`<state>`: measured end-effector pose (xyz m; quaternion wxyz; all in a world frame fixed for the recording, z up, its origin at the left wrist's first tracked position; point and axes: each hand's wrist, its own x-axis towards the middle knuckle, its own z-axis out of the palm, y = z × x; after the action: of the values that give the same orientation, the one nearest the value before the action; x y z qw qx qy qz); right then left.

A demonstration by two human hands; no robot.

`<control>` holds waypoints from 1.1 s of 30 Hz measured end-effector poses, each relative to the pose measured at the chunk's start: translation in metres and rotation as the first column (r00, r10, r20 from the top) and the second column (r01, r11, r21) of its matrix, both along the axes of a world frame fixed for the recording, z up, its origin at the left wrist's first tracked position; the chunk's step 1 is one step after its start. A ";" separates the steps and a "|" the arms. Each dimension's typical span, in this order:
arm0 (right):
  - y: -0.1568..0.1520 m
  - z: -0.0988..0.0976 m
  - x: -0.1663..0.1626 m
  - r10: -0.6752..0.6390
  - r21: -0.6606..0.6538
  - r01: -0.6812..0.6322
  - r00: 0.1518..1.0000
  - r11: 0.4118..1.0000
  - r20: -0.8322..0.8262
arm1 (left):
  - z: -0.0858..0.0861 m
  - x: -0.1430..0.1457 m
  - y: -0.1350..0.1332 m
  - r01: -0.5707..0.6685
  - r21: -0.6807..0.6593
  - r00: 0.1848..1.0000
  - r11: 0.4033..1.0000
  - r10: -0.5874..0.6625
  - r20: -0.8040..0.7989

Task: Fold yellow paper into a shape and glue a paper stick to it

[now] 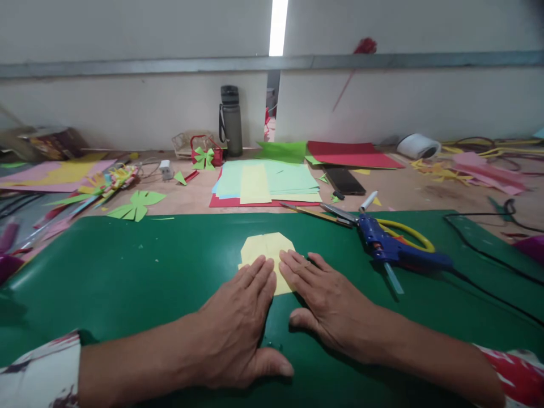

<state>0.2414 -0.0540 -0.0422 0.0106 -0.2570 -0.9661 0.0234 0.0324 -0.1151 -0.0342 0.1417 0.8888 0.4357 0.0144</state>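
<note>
We have the pale yellow paper piece with clipped upper corners (261,246) lying on the smooth green mat (161,277), straight in front of us and partly covered by our fingers. Our left hand (240,323) rests palm down with its fingers straight and together, their tips on the paper; its grip is unclosed and has hold of nothing. Our right hand (329,297) mirrors it, fingers laid out flat, its grip likewise slack around nothing, its tips touching the paper just beside the left ones.

We judge this to be pressing or smoothing the paper. To do it well, we would line up the edges first, then press lightly from the middle outward, with both hands bearing evenly so the sheet neither skews nor wrinkles. One hand should anchor while the other strokes. Whether a fold lies under our fingers, we cannot tell.

The blue glue gun with a black cord (379,242) lies to the right on the mat, over the yellow-handled metal scissors (339,213); our right forearm should stay clear of its cord.
</note>
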 end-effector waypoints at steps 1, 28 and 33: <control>-0.002 0.000 0.002 0.001 0.013 -0.001 1.000 1.000 -0.004 | 0.000 -0.002 0.000 -0.017 0.003 1.000 1.000 0.017 -0.021; 0.002 0.010 -0.011 -0.290 0.024 0.309 0.915 0.951 -0.282 | 0.020 -0.023 0.112 -0.416 -0.246 0.839 0.876 0.474 0.268; 0.001 0.003 -0.006 -0.282 0.010 0.303 0.900 0.953 -0.333 | 0.016 -0.025 0.113 -0.322 -0.393 0.826 0.861 0.459 0.328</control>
<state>0.2354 -0.0527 -0.0390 0.1822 -0.3912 -0.9014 0.0345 0.0076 -0.0026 -0.0182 0.3663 0.7204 0.5671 0.1586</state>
